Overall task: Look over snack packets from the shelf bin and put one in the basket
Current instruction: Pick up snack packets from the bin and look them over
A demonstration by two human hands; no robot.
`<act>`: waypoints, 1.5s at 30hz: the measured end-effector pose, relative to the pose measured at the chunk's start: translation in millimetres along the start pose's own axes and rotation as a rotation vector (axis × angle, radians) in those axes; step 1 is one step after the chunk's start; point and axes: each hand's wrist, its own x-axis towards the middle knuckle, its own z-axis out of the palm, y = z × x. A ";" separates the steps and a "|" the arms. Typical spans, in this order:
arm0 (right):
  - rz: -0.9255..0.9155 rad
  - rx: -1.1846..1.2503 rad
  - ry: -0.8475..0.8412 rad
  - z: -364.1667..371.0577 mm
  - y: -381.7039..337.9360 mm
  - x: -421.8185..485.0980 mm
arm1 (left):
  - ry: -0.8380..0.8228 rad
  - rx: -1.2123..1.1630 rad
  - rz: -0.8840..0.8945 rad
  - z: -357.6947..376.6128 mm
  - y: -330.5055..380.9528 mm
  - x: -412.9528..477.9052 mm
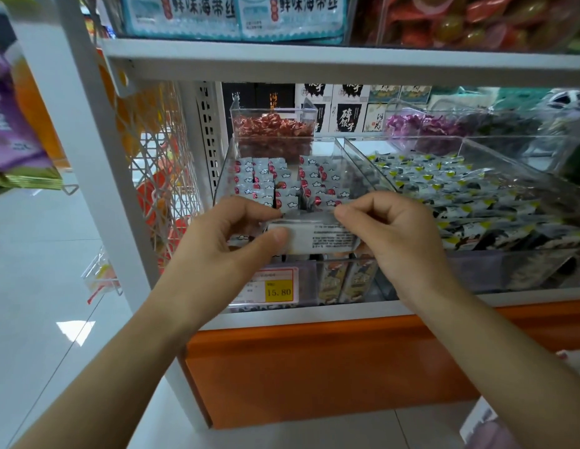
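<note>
A small silver-white snack packet (317,236), printed back side up, is held level between both hands just in front of a clear shelf bin (227,163). My left hand (230,234) pinches its left end with thumb and fingers. My right hand (392,228) pinches its upper right edge. The bin behind holds several rows of similar packets (282,179), white with red spots and cloud prints. No basket shows in the view.
A second clear bin (476,196) of grey, yellow-marked packets sits to the right. Behind are tubs of red candies (272,124) and purple ones (421,124). A yellow price tag (278,291) reads 15.80. White shelf post (97,157), wire rack (159,176), orange base (314,367).
</note>
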 end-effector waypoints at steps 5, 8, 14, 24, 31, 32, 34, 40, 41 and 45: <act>-0.111 -0.137 -0.037 2.3 -1.2 -3.2 | 0.021 0.042 -0.027 -2.6 0.9 3.5; -0.098 -0.129 -0.077 1.5 -2.5 -1.9 | -0.010 0.070 -0.020 -9.7 1.1 5.9; -0.080 -0.084 -0.089 2.2 -1.2 -1.7 | 0.006 0.164 0.045 -15.4 0.1 9.2; 0.182 0.161 -0.221 -11.8 -6.6 7.6 | -0.079 0.134 0.040 -16.1 0.2 7.4; 0.207 0.257 -0.141 -7.4 4.9 5.0 | 0.009 0.231 0.080 -6.5 -8.2 7.2; 0.193 0.283 -0.149 -4.5 5.9 3.1 | 0.049 0.227 0.083 -5.9 -9.8 7.8; 0.118 0.211 -0.173 0.1 8.1 0.3 | 0.114 0.187 0.073 -4.5 -10.4 8.2; 0.031 0.106 0.050 2.0 8.0 5.6 | 0.213 0.368 0.157 -5.2 -6.3 10.5; 0.034 0.106 0.113 -0.2 8.4 8.6 | 0.259 0.458 0.193 -10.2 -6.5 14.4; 0.058 0.087 0.241 -6.3 12.7 15.5 | 0.219 0.735 0.233 -30.8 -9.5 42.2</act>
